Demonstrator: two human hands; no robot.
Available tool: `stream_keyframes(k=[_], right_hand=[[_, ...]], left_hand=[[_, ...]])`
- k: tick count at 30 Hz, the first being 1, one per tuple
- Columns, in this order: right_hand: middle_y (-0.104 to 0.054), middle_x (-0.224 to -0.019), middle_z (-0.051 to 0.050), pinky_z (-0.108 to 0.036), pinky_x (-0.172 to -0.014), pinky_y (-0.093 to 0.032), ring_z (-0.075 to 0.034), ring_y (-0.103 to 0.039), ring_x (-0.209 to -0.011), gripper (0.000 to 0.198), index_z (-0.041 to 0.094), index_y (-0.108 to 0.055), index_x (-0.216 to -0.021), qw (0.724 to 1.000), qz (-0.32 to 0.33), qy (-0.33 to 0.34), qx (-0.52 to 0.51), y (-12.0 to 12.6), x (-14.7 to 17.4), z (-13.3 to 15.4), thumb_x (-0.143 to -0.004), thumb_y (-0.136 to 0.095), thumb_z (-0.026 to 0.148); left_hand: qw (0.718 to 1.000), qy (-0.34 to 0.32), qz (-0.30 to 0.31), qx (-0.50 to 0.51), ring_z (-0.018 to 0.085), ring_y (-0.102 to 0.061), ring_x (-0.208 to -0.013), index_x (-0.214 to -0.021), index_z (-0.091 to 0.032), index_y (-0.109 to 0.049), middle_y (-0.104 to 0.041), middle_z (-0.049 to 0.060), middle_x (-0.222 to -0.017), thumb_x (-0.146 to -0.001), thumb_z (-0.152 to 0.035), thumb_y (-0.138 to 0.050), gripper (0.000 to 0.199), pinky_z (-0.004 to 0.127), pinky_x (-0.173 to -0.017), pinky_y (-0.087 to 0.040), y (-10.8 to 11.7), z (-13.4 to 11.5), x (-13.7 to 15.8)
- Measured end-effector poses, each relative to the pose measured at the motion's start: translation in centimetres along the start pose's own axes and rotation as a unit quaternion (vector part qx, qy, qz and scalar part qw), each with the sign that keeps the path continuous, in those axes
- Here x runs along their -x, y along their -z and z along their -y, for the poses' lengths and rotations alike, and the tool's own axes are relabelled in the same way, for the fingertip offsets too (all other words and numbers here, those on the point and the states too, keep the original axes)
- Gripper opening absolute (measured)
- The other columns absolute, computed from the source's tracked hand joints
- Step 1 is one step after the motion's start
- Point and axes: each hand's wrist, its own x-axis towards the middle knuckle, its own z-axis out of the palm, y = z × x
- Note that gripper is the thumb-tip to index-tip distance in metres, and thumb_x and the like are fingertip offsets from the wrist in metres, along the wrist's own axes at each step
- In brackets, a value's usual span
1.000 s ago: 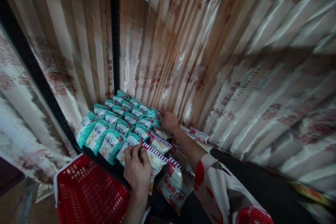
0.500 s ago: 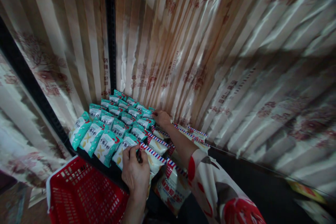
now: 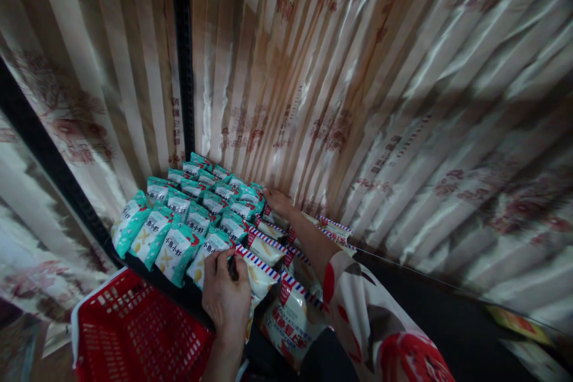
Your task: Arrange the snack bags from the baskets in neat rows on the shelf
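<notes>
The person's left hand (image 3: 227, 295) is curled narrowly, thumb and fingers pinching the upper corner of a striped-edge snack bag (image 3: 262, 277) at the front of a black shelf (image 3: 430, 304). The right hand (image 3: 278, 203) reaches past it to the back of the rows, beside the rearmost teal snack packets; whether it grips anything cannot be told. Those teal snack packets (image 3: 175, 253) lean in rows left of both hands, with more striped bags (image 3: 290, 319) under the right forearm. Below and left of the left hand sits a red plastic basket (image 3: 165, 340). Pleated, printed sheeting (image 3: 313, 71) hangs behind the hands, crossed by a black perforated post (image 3: 182, 71); the room is dim.
</notes>
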Motion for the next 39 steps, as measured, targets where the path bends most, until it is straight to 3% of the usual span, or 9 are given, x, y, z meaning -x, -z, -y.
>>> stream_keyframes(k=[6,12,15,18,23,26,29,33,39], right_hand=[[-0.068,-0.113,-0.002,-0.024,-0.089,-0.045,-0.017,-0.062,-0.103,0.031,0.021,-0.064,-0.112,0.999,-0.017,0.004,-0.034,1.0,2.9,-1.5,-0.092,-0.042,0.027],[-0.072,-0.097,0.001,-0.023,-0.079,-0.047,-0.015,-0.065,-0.087,0.024,0.02,-0.069,-0.101,0.979,0.057,0.129,-0.149,2.7,9.2,-2.9,-0.083,-0.057,0.028],[-0.072,-0.089,0.003,-0.023,-0.074,-0.046,-0.015,-0.065,-0.082,0.022,0.023,-0.07,-0.097,0.972,0.105,0.173,-0.121,3.0,11.4,-2.2,-0.082,-0.059,0.032],[-0.072,-0.085,0.004,-0.023,-0.073,-0.044,-0.015,-0.064,-0.081,0.018,0.025,-0.071,-0.095,0.98,0.102,0.165,-0.049,2.8,12.5,-0.6,-0.081,-0.06,0.029],[-0.072,-0.085,0.002,-0.023,-0.072,-0.043,-0.015,-0.064,-0.081,0.016,0.024,-0.072,-0.091,0.989,0.065,0.129,-0.009,2.0,12.9,1.3,-0.082,-0.059,0.024],[-0.072,-0.094,0.002,-0.023,-0.074,-0.045,-0.015,-0.065,-0.087,0.021,0.026,-0.069,-0.101,0.993,0.043,0.11,-0.027,2.3,12.7,1.0,-0.084,-0.057,0.028],[-0.071,-0.102,0.001,-0.023,-0.078,-0.045,-0.016,-0.064,-0.093,0.025,0.027,-0.066,-0.107,0.996,0.013,0.088,0.018,3.0,12.2,0.1,-0.086,-0.053,0.026],[-0.071,-0.102,-0.002,-0.025,-0.08,-0.045,-0.018,-0.064,-0.095,0.025,0.025,-0.068,-0.105,0.991,0.029,0.096,0.091,3.2,11.1,-0.1,-0.083,-0.055,0.025],[-0.071,-0.099,-0.003,-0.024,-0.08,-0.045,-0.017,-0.063,-0.094,0.019,0.024,-0.071,-0.092,0.993,0.017,0.074,0.09,0.9,9.3,1.0,-0.079,-0.057,0.024]], left_hand=[[1.0,-0.01,-0.023,-0.002,0.023,-0.056,-0.098,-0.098,-0.015,-0.06,-0.058,0.01,-0.1,-0.085,-0.027,-0.049,0.021,0.035,-0.084,-0.047,0.2,-0.2,0.2],[0.993,-0.101,-0.043,0.036,0.028,-0.047,-0.114,-0.107,-0.014,-0.056,-0.053,0.015,-0.116,-0.081,-0.022,-0.048,0.028,0.044,-0.097,-0.04,1.4,-0.6,2.2],[0.989,-0.145,-0.014,0.038,0.029,-0.039,-0.125,-0.119,-0.016,-0.051,-0.044,0.014,-0.129,-0.076,-0.016,-0.048,0.043,0.047,-0.103,-0.035,1.8,-0.6,3.7],[0.989,-0.148,0.018,0.0,0.032,-0.031,-0.131,-0.128,-0.015,-0.046,-0.036,0.016,-0.137,-0.074,-0.013,-0.049,0.054,0.049,-0.106,-0.031,1.5,-0.4,4.7],[0.99,-0.132,0.037,-0.025,0.031,-0.036,-0.126,-0.125,-0.014,-0.05,-0.041,0.017,-0.132,-0.076,-0.012,-0.048,0.049,0.049,-0.102,-0.035,0.7,0.0,4.8],[0.991,-0.13,0.035,-0.011,0.03,-0.037,-0.126,-0.126,-0.015,-0.049,-0.042,0.016,-0.132,-0.076,-0.011,-0.048,0.05,0.048,-0.103,-0.035,0.7,-0.1,4.7],[0.991,-0.13,0.038,-0.011,0.033,-0.032,-0.13,-0.132,-0.017,-0.043,-0.037,0.016,-0.137,-0.074,-0.012,-0.049,0.059,0.051,-0.103,-0.034,0.7,-0.1,4.7],[0.992,-0.113,0.044,-0.036,0.036,-0.023,-0.134,-0.14,-0.013,-0.03,-0.029,0.019,-0.143,-0.072,-0.018,-0.053,0.071,0.055,-0.106,-0.027,0.4,-0.2,4.8],[0.991,-0.119,0.037,-0.05,0.036,-0.024,-0.134,-0.138,-0.013,-0.034,-0.036,0.018,-0.139,-0.075,-0.02,-0.052,0.066,0.056,-0.107,-0.025,0.1,-0.1,4.3]])
